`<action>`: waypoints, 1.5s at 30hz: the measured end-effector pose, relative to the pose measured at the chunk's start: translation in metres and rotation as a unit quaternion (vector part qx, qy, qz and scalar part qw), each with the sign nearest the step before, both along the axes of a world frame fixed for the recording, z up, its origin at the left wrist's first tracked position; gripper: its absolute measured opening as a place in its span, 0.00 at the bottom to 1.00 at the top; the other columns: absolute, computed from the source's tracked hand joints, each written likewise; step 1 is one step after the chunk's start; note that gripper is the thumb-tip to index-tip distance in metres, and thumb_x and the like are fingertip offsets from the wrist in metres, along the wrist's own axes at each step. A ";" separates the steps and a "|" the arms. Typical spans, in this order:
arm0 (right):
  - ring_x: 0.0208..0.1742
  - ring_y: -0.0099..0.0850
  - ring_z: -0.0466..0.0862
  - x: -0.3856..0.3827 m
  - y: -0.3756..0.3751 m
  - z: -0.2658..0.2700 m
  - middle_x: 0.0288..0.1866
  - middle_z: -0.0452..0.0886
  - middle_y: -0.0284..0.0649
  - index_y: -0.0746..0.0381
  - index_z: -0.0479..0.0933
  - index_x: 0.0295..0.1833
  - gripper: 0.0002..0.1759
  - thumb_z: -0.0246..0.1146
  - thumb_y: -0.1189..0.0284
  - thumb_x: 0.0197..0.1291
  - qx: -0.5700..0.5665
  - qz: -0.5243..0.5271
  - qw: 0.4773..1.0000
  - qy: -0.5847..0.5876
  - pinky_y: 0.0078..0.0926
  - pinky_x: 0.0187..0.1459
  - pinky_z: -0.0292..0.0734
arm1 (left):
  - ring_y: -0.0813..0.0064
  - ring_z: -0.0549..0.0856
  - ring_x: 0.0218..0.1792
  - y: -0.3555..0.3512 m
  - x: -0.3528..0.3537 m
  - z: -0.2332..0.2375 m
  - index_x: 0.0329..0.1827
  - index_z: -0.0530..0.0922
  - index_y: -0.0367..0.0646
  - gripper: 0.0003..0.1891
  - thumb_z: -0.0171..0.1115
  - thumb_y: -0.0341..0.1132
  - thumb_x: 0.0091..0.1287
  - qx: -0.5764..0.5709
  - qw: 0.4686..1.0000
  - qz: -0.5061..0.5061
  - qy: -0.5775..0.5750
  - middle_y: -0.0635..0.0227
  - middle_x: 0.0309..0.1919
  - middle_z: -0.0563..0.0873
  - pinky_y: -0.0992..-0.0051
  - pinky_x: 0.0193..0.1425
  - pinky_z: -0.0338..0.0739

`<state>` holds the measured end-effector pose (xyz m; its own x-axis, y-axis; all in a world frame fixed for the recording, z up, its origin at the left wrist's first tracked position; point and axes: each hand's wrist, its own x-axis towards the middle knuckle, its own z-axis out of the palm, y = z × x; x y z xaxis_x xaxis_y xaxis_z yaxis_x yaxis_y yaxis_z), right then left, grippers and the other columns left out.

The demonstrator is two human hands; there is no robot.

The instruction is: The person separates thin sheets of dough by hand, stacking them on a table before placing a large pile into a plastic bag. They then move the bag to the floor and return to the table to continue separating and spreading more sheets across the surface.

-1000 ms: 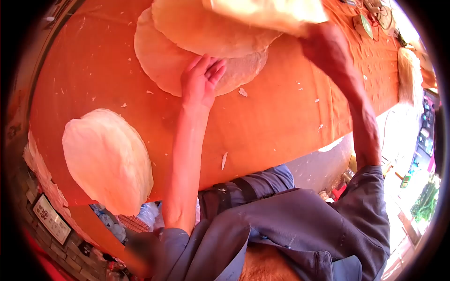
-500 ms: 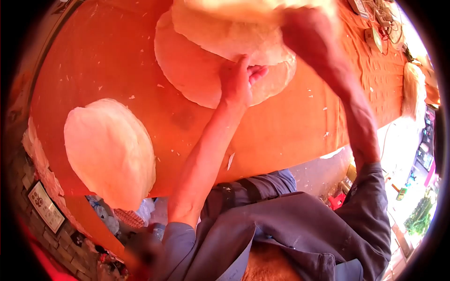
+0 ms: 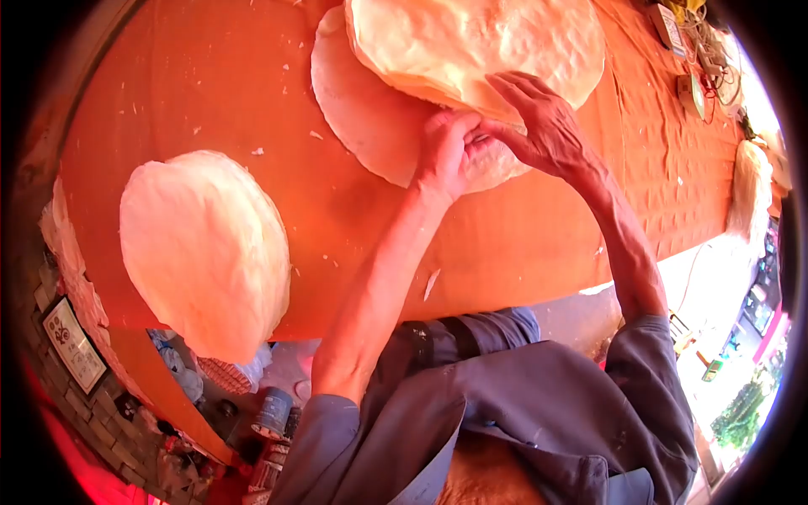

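A pile of thin, pale, round flatbread sheets point(image 3: 480, 42) lies at the far side of an orange-covered table point(image 3: 236, 93), over a wider flat sheet point(image 3: 362, 118). My left hand point(image 3: 443, 156) pinches the near edge of the pile, fingers closed on it. My right hand point(image 3: 539, 118) rests on the same near edge, fingers spread across the top sheet and thumb beneath it. The two hands touch each other there.
A second stack of round sheets point(image 3: 206, 248) sits at the table's near left edge. Crumbs dot the cloth. Electronic devices and cables point(image 3: 690, 50) lie at the far right, beside a pale bundle point(image 3: 749, 194). Cans and clutter point(image 3: 269, 417) stand on the floor below.
My right hand has lowered the lifted sheet flat onto the pile and come down to its near edge. My left hand slid right and closed on that edge.
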<state>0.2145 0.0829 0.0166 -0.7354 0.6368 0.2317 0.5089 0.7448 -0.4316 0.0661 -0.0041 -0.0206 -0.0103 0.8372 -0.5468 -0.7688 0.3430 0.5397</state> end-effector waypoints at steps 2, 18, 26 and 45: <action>0.59 0.49 0.79 0.000 -0.007 -0.010 0.53 0.81 0.50 0.63 0.78 0.56 0.27 0.68 0.58 0.54 0.059 -0.017 0.998 -0.011 0.40 0.57 0.75 | 0.71 0.85 0.49 -0.003 -0.001 0.000 0.55 0.78 0.36 0.13 0.54 0.30 0.71 0.031 0.999 -0.008 0.005 0.64 0.44 0.86 0.68 0.56 0.79; 0.25 0.37 0.82 -0.032 -0.009 0.111 0.25 0.81 0.43 0.60 0.76 0.32 0.02 0.58 0.75 0.54 0.221 0.006 0.967 -0.131 0.36 0.24 0.75 | 0.71 0.85 0.41 -0.114 -0.065 0.031 0.57 0.75 0.31 0.17 0.60 0.31 0.70 -0.146 0.954 0.146 0.215 0.61 0.43 0.84 0.74 0.46 0.82; 0.27 0.43 0.81 -0.050 -0.046 0.044 0.23 0.77 0.44 0.60 0.72 0.25 0.03 0.58 0.79 0.45 0.047 0.037 0.988 -0.145 0.40 0.27 0.74 | 0.68 0.86 0.41 -0.116 -0.072 0.008 0.52 0.74 0.37 0.11 0.57 0.33 0.73 -0.142 0.979 0.048 0.137 0.61 0.39 0.84 0.72 0.44 0.83; 0.25 0.40 0.81 -0.104 -0.084 0.025 0.21 0.75 0.40 0.64 0.72 0.31 0.09 0.63 0.75 0.43 0.060 0.061 0.988 -0.132 0.34 0.26 0.73 | 0.64 0.75 0.57 -0.096 -0.067 0.006 0.53 0.76 0.43 0.23 0.50 0.54 0.73 0.032 0.980 0.138 -0.139 0.64 0.52 0.79 0.61 0.66 0.66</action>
<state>0.1108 -0.0009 0.0413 -0.8501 0.5189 0.0898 0.4950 0.8455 -0.2004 -0.0014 -0.1001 -0.0147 -0.1000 0.8561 -0.5070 -0.9477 0.0732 0.3106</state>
